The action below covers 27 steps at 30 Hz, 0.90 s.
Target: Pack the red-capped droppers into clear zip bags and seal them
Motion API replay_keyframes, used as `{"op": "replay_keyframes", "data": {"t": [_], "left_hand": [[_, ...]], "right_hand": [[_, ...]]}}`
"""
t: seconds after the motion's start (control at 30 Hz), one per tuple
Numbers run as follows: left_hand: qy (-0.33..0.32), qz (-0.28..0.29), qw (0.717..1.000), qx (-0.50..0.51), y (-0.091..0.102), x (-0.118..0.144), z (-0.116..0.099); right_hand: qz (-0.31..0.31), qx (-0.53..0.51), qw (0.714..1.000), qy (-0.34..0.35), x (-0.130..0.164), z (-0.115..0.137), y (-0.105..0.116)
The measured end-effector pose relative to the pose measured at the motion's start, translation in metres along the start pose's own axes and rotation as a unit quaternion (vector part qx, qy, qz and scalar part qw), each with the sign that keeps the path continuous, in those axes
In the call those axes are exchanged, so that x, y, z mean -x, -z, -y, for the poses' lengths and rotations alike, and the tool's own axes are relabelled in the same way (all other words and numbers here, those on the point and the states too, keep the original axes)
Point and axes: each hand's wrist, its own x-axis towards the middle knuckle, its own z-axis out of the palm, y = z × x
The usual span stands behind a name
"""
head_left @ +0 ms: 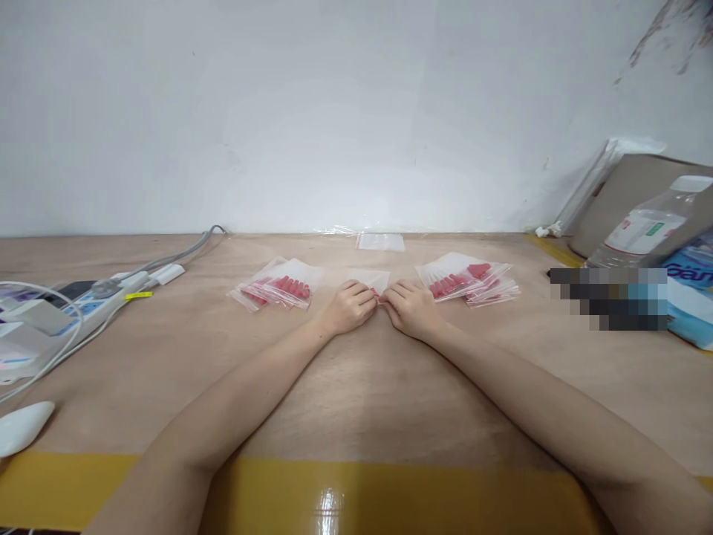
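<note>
Between my two hands a small clear zip bag (374,278) lies on the wooden table, with a bit of red showing at its near edge. My left hand (352,306) pinches the bag's near edge from the left. From the right, my right hand (411,306) pinches the same edge, thumb and fingers together. Beyond my left hand is a pile of zip bags (278,284) holding red finger-shaped pieces. A similar pile of zip bags (465,281) with red pieces lies just past my right hand. What my fingertips cover is hidden.
At the back, a flat zip bag (381,241) lies near the wall. Power strips (105,297) with cables and a white mouse (25,427) are at left. A plastic bottle (649,223), a grey board (618,186) and a blue packet (691,312) stand at right. Yellow tape (312,490) edges the table.
</note>
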Motion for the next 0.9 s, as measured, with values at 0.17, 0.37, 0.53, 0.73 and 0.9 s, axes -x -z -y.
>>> {"op": "replay_keyframes", "data": {"t": [0.17, 0.37, 0.53, 0.73, 0.9], "left_hand": [[-0.027, -0.027, 0.999, -0.028, 0.005, 0.001, 0.001], [-0.059, -0.064, 0.995, -0.037, 0.009, 0.008, 0.009], [-0.071, -0.088, 0.993, -0.044, 0.012, 0.014, 0.017], [-0.065, -0.089, 0.993, -0.052, 0.013, 0.018, 0.016], [-0.043, -0.08, 0.995, -0.051, 0.012, 0.023, 0.016]], "right_hand": [[-0.013, 0.003, 1.0, 0.004, 0.005, -0.005, 0.006], [-0.055, 0.02, 0.998, 0.025, 0.009, -0.016, 0.007], [-0.072, 0.031, 0.996, 0.037, 0.01, -0.024, 0.008], [-0.062, 0.028, 0.998, 0.013, 0.011, -0.027, 0.008], [-0.055, 0.014, 0.998, -0.004, 0.011, -0.033, 0.007]]}}
